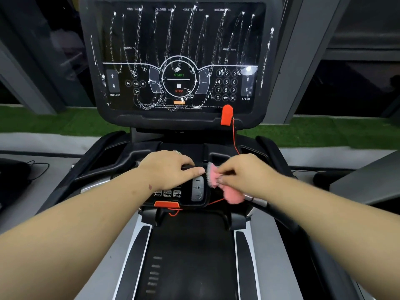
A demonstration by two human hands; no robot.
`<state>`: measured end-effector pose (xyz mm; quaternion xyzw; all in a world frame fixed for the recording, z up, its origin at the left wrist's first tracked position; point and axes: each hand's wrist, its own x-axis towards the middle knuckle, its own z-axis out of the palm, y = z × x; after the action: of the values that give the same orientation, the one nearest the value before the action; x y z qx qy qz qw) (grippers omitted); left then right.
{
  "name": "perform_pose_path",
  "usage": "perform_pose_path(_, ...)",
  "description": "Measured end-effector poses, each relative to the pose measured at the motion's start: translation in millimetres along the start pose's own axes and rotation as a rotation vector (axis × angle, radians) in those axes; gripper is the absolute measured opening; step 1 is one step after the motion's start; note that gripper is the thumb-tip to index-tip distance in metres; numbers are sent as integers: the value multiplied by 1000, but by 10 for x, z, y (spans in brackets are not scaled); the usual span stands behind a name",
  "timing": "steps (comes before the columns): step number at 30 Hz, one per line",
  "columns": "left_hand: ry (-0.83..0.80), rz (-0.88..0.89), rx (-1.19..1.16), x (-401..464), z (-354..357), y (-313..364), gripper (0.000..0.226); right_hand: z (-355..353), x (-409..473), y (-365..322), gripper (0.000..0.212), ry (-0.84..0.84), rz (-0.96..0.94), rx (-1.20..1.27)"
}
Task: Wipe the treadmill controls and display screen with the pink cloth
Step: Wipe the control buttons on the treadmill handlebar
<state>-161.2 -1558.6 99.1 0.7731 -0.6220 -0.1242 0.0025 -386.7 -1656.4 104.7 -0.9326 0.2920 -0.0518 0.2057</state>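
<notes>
Closest to me the treadmill belt (190, 256) runs dark between my forearms. Just past it, my left hand (171, 167) lies flat on the lower control panel (184, 191), fingers straight and resting on the housing above the plus and minus keys, holding nothing. My right hand (242, 174) pinches the pink cloth (214, 176) in curled fingers just beside that panel's right edge, and the cloth bunches out on both sides of my grip, blurred. The thin red safety cord (234, 137) drops from the red clip (226, 115) at the console's base and passes right by my cloth hand — I judge that is the main hazard, since a sweep of the cloth could snag the cord and yank the clip loose. Pressing hard over the speed keys (167, 193) could also trigger a button. Farther up, the display screen (179, 57) is streaked all over with white looping foam or cleaner lines, not yet wiped — if it sits, I suspect it could run down toward the ledge below.
</notes>
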Motion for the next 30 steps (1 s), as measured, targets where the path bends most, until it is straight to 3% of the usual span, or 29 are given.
perform_pose_path(5,1,7,-1,2,15,-13,82,220,-263,116,22,38,-150,-102)
perform_pose_path(9,3,4,-6,-2,15,-16,81,88,-410,325,22,11,-132,-134)
perform_pose_path(13,6,5,3,18,27,-17,79,261,-135,71,23,189,-179,10)
perform_pose_path(18,-5,7,-8,21,30,-27,79,320,-440,392,31,137,-416,-161)
perform_pose_path(24,1,-9,-10,18,32,-16,80,348,-255,266,28,315,-194,94)
perform_pose_path(30,-2,-7,-7,-4,7,1,81,360,-426,299,31,181,-410,-88)
